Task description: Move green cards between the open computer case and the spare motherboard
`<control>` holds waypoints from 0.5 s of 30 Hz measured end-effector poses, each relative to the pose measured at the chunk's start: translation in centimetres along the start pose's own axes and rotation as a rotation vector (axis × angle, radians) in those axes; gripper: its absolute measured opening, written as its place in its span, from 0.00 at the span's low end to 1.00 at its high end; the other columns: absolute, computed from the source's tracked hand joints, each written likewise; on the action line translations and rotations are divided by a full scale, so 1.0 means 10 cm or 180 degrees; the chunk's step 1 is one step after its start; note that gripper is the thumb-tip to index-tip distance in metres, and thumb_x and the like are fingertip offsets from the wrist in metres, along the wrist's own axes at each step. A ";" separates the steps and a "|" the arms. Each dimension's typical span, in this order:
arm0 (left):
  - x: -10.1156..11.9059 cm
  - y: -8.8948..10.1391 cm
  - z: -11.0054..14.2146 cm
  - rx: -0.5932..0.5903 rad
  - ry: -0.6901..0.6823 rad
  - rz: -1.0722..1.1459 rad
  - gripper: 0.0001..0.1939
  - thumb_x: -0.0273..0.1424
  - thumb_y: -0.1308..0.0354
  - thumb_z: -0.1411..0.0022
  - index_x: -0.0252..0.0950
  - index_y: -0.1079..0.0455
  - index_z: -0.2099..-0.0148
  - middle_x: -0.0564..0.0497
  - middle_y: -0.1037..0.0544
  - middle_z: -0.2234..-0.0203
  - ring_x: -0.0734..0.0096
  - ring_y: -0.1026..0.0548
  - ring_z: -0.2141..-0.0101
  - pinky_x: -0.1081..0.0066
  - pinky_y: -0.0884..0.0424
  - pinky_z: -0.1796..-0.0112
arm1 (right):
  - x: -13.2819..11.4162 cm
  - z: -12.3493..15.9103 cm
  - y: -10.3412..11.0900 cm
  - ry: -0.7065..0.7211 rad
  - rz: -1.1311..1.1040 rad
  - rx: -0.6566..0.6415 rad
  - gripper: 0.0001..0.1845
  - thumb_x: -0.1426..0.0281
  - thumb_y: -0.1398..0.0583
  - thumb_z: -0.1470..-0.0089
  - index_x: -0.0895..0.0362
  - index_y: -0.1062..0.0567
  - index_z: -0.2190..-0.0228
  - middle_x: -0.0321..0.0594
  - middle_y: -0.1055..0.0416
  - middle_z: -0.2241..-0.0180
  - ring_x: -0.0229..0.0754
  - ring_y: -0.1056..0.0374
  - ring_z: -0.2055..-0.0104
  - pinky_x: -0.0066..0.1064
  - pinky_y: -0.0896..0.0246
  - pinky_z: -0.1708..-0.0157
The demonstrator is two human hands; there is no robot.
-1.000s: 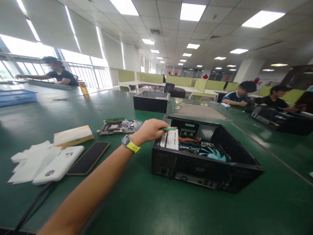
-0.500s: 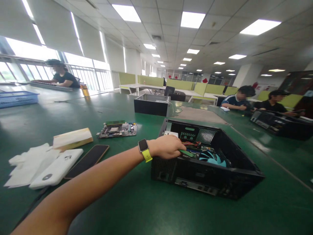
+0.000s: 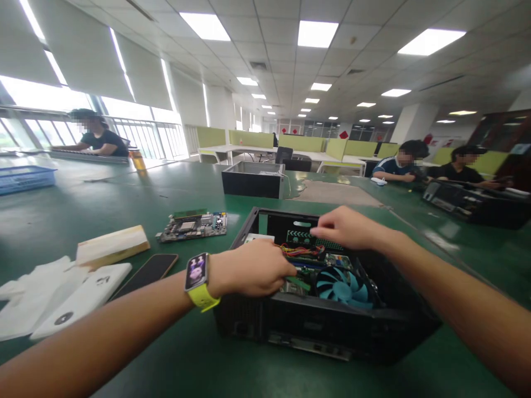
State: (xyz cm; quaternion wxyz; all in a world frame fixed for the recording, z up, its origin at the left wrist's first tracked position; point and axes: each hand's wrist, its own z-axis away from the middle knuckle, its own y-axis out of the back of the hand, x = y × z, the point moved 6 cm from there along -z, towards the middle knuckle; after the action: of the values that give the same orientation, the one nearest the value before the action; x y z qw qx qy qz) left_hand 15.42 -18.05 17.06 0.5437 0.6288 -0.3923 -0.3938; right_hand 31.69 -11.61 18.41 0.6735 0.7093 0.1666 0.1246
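Note:
In front of me an open black computer case lies on its side. My left hand, with a yellow-strapped watch on its wrist, reaches over the near left rim. Its fingers pinch a green RAM stick, partly hidden by the hand, just inside the case. My right hand hangs over the far side of the case, fingers curled together, nothing visible in them. Between and below the hands are a blue fan, coloured cables and part of a motherboard.
Left of the case lie a loose motherboard, a dark phone, a white device, tissues and a tissue pack. Behind stands another case. Other people sit at the left and right, near another black case.
My right hand has come in from the right, over the case. The view has turned and the case sits nearer. My left hand still pinches the green stick, now lower in view.

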 end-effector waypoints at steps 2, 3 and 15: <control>-0.12 -0.05 -0.25 -0.0202 0.0182 0.0009 0.11 0.28 0.48 0.48 0.43 0.25 0.67 0.50 0.22 0.75 0.68 0.29 0.76 0.69 0.37 0.70 | 0.02 -0.12 -0.39 -0.0023 0.0396 -0.0897 0.18 0.58 0.43 0.50 0.60 0.23 0.72 0.43 0.27 0.73 0.41 0.33 0.71 0.29 0.46 0.73; -0.20 -0.10 -0.40 -0.0365 0.0275 0.0009 0.11 0.28 0.47 0.49 0.44 0.24 0.66 0.50 0.21 0.73 0.68 0.28 0.76 0.70 0.37 0.72 | 0.04 -0.16 -0.57 -0.0070 0.0537 -0.1220 0.16 0.61 0.43 0.51 0.60 0.22 0.71 0.45 0.26 0.71 0.42 0.33 0.70 0.29 0.47 0.74; -0.79 -1.21 -1.26 -0.1297 0.0871 0.0144 0.04 0.23 0.40 0.64 0.37 0.27 0.82 0.51 0.29 0.90 0.66 0.29 0.81 0.71 0.33 0.73 | 0.19 -0.26 -1.08 -0.0283 0.0441 -0.1536 0.20 0.68 0.48 0.51 0.64 0.22 0.63 0.53 0.25 0.63 0.48 0.30 0.64 0.30 0.42 0.69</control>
State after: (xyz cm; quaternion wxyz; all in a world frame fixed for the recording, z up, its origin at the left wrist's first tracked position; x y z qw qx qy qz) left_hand 24.76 -4.82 6.85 0.7160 0.5448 -0.2415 -0.3636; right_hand 31.64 -8.04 7.71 0.8199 0.5424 0.0532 0.1754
